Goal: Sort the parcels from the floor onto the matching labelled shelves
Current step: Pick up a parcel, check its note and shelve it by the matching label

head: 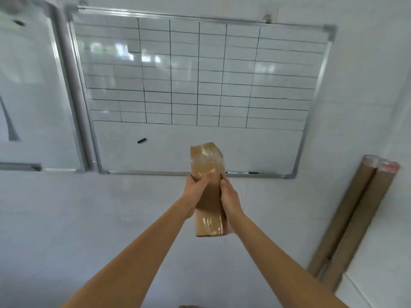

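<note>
A long brown parcel point(208, 161), wrapped in clear tape, is held upright in front of me with both arms stretched out. My left hand point(196, 192) grips its left side, thumb across the front. My right hand point(230, 196) clasps its right side a little lower. The parcel's lower end point(209, 227) shows below both hands. No shelves or labels are in view.
A whiteboard point(124, 147) with a drawn grid hangs on the white wall straight ahead, a marker point(242, 172) on its ledge. A second board point(33, 90) is at the left. Two long cardboard tubes point(353, 216) lean in the right corner.
</note>
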